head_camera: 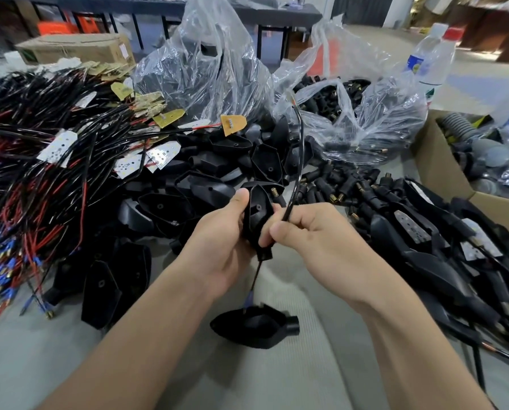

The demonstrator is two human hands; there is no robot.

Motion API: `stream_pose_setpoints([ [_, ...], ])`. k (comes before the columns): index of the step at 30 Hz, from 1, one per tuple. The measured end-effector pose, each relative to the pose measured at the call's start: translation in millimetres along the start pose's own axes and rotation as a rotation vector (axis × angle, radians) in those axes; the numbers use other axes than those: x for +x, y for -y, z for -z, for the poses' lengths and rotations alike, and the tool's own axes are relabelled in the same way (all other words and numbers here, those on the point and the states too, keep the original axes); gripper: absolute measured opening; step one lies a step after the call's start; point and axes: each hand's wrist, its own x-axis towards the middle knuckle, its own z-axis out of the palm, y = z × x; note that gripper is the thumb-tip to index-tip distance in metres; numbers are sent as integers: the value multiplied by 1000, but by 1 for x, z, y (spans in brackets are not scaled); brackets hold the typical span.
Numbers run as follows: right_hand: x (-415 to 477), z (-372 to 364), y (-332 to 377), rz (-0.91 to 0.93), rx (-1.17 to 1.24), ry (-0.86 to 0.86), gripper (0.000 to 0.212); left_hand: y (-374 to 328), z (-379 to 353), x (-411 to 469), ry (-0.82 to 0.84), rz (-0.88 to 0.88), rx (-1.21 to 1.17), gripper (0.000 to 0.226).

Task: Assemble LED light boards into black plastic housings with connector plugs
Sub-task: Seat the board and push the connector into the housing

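Black spare housing (pixel 256 327) lies empty on the worktop (pixel 321 291) at lower centre. Just beyond, mid-frame, the left hand (pixel 217 247) grips the held housing (pixel 257 211) while the right hand (pixel 315 232) pinches a cable (pixel 299 149) threaded through it. No board shows, so seating seems unfinished. Boarded units (pixel 418 238) pile at right. Wired boards (pixel 61 143) at left and bagged plugs (pixel 350 113) behind await. Fingers hide the plug joint.

1. A small assembly workshop: bulk parts lie heaped loose across the grey tabletop (pixel 321 365).
2. A tangle of wired LED boards (pixel 58 147), a pile of black housings (pixel 214 161), and clear bags (pixel 380 119) of connector plugs (pixel 333 99).
3. 2 cardboard boxes (pixel 433 161) flank the heaps; dark work tables (pixel 276 11) and orange crates (pixel 52 28) stand behind.
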Motion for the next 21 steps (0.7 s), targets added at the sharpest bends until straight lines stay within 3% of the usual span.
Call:
stream_pose_setpoints([
  [5,3,-19,7,120,-418,-352,21,2,-5,-2,-49,-6,-109,51],
  [6,5,-22,7,146,-447,-378,29,1,-7,-3,-44,23,-132,48],
  [9,6,-31,4,120,-195,-264,75,-2,-10,-3,-44,62,-241,46],
  [14,3,-36,0,-17,121,-121,102,-6,-4,2,-160,-50,-366,49],
  [16,0,-32,2,-67,130,-89,96,-8,0,5,-168,-105,-354,48],
  [19,-2,-27,5,-172,29,5,55,-14,6,12,-215,-148,-412,42],
  [21,-5,-20,3,-243,-137,173,34,-20,13,16,-257,-154,-495,36],
])
